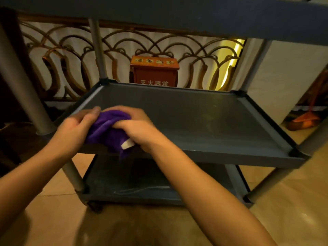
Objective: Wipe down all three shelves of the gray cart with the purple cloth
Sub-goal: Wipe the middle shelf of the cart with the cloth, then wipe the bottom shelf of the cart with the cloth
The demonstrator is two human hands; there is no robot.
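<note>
We grip the bunched purple cloth [106, 129] with both hands, left hand [75, 129] and right hand [136, 129] curled round it, at the near left edge of the gray cart's [221, 158] middle shelf [195, 118]; beyond the cart stands a red box [154, 71].

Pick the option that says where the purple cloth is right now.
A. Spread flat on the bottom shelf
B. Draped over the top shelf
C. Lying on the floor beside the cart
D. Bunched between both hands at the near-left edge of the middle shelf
D: the purple cloth is bunched up, gripped by the left hand and the right hand, at the near-left edge of the middle shelf.
</note>
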